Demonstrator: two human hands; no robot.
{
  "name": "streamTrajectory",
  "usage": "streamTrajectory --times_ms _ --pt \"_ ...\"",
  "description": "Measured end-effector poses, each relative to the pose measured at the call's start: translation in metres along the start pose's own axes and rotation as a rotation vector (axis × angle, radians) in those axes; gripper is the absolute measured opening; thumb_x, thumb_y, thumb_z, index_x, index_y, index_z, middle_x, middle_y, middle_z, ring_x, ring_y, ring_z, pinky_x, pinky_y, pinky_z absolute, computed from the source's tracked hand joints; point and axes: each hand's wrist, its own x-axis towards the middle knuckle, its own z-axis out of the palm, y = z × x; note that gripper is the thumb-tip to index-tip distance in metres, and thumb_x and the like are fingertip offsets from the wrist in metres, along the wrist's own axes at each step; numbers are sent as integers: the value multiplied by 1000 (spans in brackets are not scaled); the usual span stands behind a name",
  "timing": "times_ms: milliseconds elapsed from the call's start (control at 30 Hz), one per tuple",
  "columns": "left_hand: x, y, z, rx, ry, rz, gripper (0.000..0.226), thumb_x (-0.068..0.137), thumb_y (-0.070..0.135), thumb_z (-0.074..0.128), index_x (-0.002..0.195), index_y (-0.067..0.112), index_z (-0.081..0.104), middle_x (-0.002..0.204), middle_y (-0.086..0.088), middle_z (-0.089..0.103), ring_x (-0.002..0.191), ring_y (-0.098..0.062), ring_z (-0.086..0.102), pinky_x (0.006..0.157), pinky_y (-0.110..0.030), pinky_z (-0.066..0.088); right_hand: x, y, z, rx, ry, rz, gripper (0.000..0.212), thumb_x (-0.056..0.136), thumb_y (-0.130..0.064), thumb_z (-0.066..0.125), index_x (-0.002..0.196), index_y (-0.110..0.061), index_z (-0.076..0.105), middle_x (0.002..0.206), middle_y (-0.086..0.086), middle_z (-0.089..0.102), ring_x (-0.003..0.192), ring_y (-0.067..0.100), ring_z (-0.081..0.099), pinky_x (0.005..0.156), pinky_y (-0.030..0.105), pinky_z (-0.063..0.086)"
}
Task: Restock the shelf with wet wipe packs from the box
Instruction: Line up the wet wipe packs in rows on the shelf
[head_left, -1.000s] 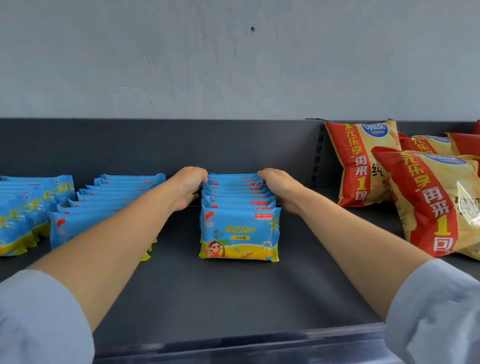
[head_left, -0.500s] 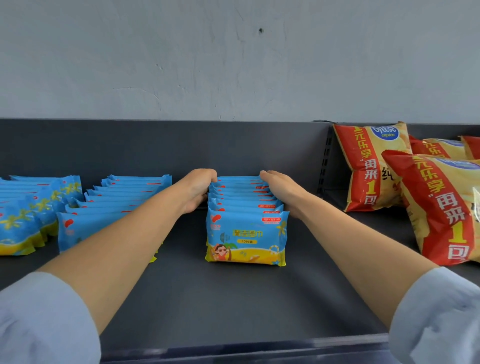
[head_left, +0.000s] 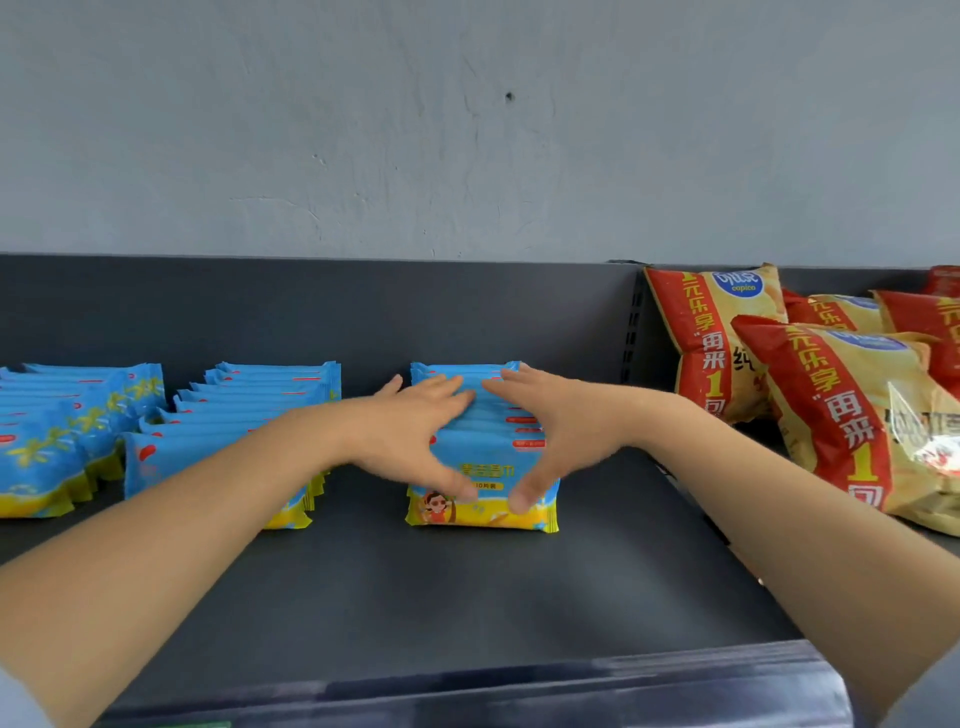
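A row of blue and yellow wet wipe packs (head_left: 483, 512) stands upright in the middle of the dark shelf (head_left: 467, 597). My left hand (head_left: 410, 436) lies flat on the tops of the packs, fingers spread, thumb down over the front pack. My right hand (head_left: 550, 426) rests on them the same way from the right side. Neither hand grips a pack. Two more rows of wet wipe packs stand to the left, one (head_left: 249, 410) near my left forearm and one (head_left: 62, 441) at the far left. The box is out of view.
Red and yellow snack bags (head_left: 852, 415) lean on the right part of the shelf, past a perforated upright (head_left: 631, 332). A grey wall (head_left: 467, 130) rises behind the shelf's back panel. The shelf's front lip (head_left: 493, 686) runs along the bottom.
Both hands left the sides of the middle row and came to lie flat on top of it, fingers spread and thumbs over the front pack.
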Motion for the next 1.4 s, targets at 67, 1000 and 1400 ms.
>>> streamTrajectory --times_ms 67,1000,1400 --pt "-4 6 7 90 52 -11 118 71 73 60 153 17 -4 161 1 -9 147 -12 -10 120 -44 -7 -5 -3 8 -206 2 -2 129 60 -63 79 153 -25 -2 160 -5 3 148 17 0 120 42 13" --pt "-26 36 -6 -49 246 -186 82 82 63 58 143 14 36 148 1 37 134 -18 36 110 -34 28 -15 6 16 19 186 33 91 87 -51 61 153 -20 8 161 1 12 148 19 5 120 40 16" --pt "-36 46 -17 30 387 -158 68 86 60 53 136 16 43 139 0 48 126 -20 46 101 -39 42 -51 -8 7 -71 304 169 83 85 -46 65 151 -21 21 153 3 32 141 23 28 111 42 34"
